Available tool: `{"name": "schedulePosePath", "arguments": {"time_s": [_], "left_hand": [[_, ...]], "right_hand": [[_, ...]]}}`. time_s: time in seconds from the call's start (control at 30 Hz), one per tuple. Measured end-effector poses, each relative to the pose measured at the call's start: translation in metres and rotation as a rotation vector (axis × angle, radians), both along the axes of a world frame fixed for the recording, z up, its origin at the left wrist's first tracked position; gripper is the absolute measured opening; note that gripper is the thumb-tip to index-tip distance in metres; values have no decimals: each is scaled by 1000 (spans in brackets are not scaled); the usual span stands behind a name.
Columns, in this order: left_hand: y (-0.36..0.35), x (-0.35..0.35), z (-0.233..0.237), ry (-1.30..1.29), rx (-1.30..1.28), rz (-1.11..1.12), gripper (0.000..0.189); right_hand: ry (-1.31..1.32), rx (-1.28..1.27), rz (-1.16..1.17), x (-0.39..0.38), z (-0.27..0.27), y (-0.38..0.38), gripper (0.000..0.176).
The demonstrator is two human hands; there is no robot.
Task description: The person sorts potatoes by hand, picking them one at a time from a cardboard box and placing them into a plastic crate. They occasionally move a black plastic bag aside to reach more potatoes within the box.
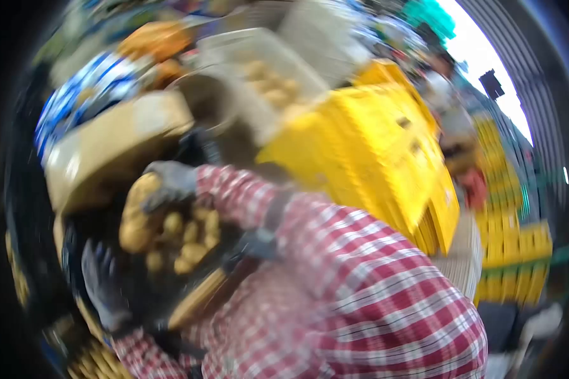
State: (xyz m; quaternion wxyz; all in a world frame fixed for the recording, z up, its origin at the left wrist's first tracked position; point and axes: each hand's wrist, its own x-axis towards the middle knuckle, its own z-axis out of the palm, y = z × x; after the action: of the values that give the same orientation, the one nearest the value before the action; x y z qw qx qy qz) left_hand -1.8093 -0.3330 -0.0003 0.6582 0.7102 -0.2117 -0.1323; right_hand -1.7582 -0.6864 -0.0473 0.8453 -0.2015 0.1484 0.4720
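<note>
My gloved right hand (pixel 171 183) is closed on the upper side of a bulky tan-yellow bundle (pixel 137 218), which looks like a filled bag; blur hides its exact kind. Just beside it, several potatoes (pixel 193 243) lie loose in a dark container. Lower left, my gloved left hand (pixel 104 284) is apart from the bundle, palm up at the container's side, fingers spread and holding nothing. Both arms wear red-and-white checked sleeves.
A cardboard box (pixel 117 145) stands beyond my hands, near a blue-and-white bag (pixel 95 95). Behind are a pale bin (pixel 224 47) holding potatoes and stacked yellow crates (pixel 373 145). A person (pixel 452 120) is at the far right. More potatoes (pixel 98 363) lie lower left.
</note>
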Motion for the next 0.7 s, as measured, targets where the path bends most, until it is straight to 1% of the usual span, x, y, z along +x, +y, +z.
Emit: {"name": "schedulePosePath", "arguments": {"time_s": [0.03,0.07,0.1,0.13,0.17,0.2,0.23,0.27,0.3,0.33,0.37,0.4,0.43,0.47,0.5,0.53,0.57,0.63,0.67,0.7], "left_hand": [[8,14,-26,-62,85,-42,47],[7,16,-35,63,-93,-183,47],[5,23,-38,206,-246,-315,47],[-2,18,-27,328,-156,-192,48],[-12,8,-14,444,-47,-55,48],[-9,15,-19,519,-74,-57,48],[-4,24,-26,596,-103,-43,48],[1,33,-39,672,-134,-20,48],[1,38,-50,669,-128,-25,48],[4,42,-59,660,-123,-19,48],[8,38,-82,642,-130,2,48],[-12,17,-57,612,-124,111,47],[-14,11,-57,611,-112,136,47],[7,24,-84,600,-229,2,46],[14,24,-97,575,-270,-27,46],[12,22,-89,357,-236,-192,44],[10,22,-81,453,-240,-78,44],[-1,19,-59,634,-276,169,45],[8,26,-66,644,-258,174,46],[4,26,-56,597,-168,257,46]], "right_hand": [[-82,-11,-195,-16,30,-13,47],[-385,-248,-438,-46,69,-23,41],[-640,-559,-664,-73,104,-28,41],[-746,-761,-854,-88,132,-35,47],[-675,-668,-992,-99,151,-49,45],[-613,-574,-1128,-110,170,-62,43],[-613,-481,-1217,-115,183,-82,40],[-641,-526,-1202,-122,195,-104,32],[-669,-570,-1186,-129,208,-125,25],[-700,-593,-1179,-127,209,-144,27],[-734,-632,-1194,-134,204,-161,28],[-741,-670,-1227,-136,195,-179,30],[-744,-677,-1264,-133,185,-186,32],[-724,-690,-1296,-130,165,-203,34],[-696,-689,-1327,-123,147,-209,35],[-668,-687,-1360,-115,133,-213,37],[-641,-683,-1385,-103,119,-216,39],[-607,-693,-1398,-84,107,-211,44],[-607,-704,-1339,-73,106,-192,46],[-627,-732,-1230,-62,108,-157,48]]}}
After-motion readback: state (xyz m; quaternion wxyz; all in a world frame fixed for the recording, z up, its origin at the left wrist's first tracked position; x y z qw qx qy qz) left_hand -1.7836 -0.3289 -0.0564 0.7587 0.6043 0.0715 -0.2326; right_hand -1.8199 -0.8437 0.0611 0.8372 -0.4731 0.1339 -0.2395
